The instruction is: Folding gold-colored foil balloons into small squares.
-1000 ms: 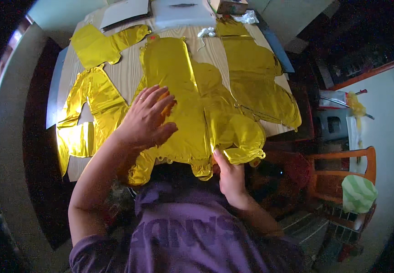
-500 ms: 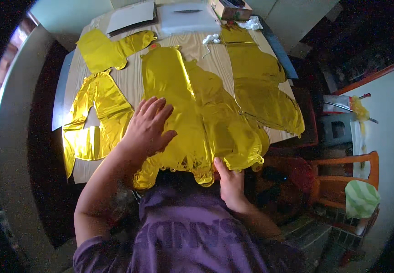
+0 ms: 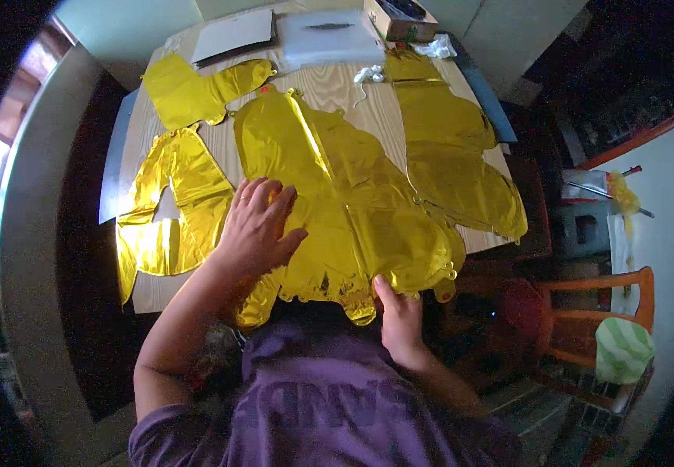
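since a second ago our left hand (image 3: 258,226) has slid further onto the central gold foil balloon (image 3: 345,194) on the wooden table (image 3: 337,86), fingers spread flat; our right hand (image 3: 399,319) pinches its near edge, pressing it flatter.

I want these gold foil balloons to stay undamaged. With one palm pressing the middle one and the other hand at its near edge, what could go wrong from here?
The left hand lies flat on the middle foil balloon, so hard pressing may crease it or strain a seam. The right hand grips its near edge, which hangs over the table rim; a pull could tear it there. It also overlaps the right foil balloon, which might get dragged along.
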### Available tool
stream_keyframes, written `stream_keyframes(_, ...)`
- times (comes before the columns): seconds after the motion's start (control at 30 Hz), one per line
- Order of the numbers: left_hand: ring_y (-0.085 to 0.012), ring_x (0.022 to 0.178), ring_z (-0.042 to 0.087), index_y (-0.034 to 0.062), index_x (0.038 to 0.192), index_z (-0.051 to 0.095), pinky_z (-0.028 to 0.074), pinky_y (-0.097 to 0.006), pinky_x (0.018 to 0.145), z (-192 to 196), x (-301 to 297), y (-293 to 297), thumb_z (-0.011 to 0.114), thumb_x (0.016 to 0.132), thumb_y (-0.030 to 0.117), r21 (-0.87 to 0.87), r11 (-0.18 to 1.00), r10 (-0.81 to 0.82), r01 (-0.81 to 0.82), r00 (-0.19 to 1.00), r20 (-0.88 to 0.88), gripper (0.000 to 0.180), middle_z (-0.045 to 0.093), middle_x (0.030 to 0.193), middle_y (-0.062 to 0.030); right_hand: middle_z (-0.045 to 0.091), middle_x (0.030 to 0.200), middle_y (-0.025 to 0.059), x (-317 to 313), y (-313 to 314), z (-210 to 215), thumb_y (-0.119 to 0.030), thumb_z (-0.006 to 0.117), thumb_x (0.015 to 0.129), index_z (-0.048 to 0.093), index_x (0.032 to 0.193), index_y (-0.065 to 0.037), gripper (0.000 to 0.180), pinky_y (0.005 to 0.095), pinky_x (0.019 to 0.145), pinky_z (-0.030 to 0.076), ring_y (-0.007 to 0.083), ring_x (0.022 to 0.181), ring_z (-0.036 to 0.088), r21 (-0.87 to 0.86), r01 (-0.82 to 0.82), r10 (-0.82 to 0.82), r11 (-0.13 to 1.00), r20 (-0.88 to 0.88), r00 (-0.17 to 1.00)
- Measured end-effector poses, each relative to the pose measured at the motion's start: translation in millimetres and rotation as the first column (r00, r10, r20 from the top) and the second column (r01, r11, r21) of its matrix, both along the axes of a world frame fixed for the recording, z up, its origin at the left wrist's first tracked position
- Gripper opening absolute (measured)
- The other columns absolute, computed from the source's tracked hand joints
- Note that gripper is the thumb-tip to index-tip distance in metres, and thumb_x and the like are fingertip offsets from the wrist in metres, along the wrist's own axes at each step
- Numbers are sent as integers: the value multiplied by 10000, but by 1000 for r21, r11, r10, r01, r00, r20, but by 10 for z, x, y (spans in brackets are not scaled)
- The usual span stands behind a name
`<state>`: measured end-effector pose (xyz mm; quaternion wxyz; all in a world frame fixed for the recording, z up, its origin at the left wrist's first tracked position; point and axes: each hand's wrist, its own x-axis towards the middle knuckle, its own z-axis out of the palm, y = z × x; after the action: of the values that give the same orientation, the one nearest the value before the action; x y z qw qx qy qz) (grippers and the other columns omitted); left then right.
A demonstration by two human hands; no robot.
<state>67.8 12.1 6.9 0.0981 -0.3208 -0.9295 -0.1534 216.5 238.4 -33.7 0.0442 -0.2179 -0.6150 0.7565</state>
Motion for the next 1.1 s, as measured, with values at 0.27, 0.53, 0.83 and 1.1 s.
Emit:
stream_keyframes(0.27,-412,1215,460,36,1278,543,347,-519,1088,-65,-45,59,733,782,374,17,1000,7,-7,1000,11,630,506,1228,-204,639,1196,42,-11,6,-94,-107,620,976,604,1214,2,262,322,968,452,148,1076,590,-57,43,-45,997,-42,998)
stream_keyframes(0.53,-420,1198,476,38,1253,546,362,-527,1068,-64,-99,157,736,774,348,70,997,-22,22,1000,-9,602,513,1225,-207,631,1225,50,-11,47,-98,-102,604,987,600,1224,2,259,322,993,450,153,1113,586,-44,40,-39,998,35,999)
stream_keyframes(0.83,-413,1306,434,43,1280,561,336,-521,1119,-83,-353,229,735,791,371,70,981,-179,182,983,-49,614,508,1341,-209,622,1232,67,-26,62,-53,-166,601,1000,596,1215,11,279,327,990,443,164,1111,582,-34,35,-33,999,44,998)
stream_keyframes(1.1,-402,1324,445,81,1271,571,357,-514,1123,-116,-927,534,758,797,349,-28,899,-437,437,899,-19,576,522,1362,-179,636,1192,72,-43,68,-124,-176,610,992,601,1196,27,288,326,972,448,169,1084,590,3,77,-77,997,6,997)
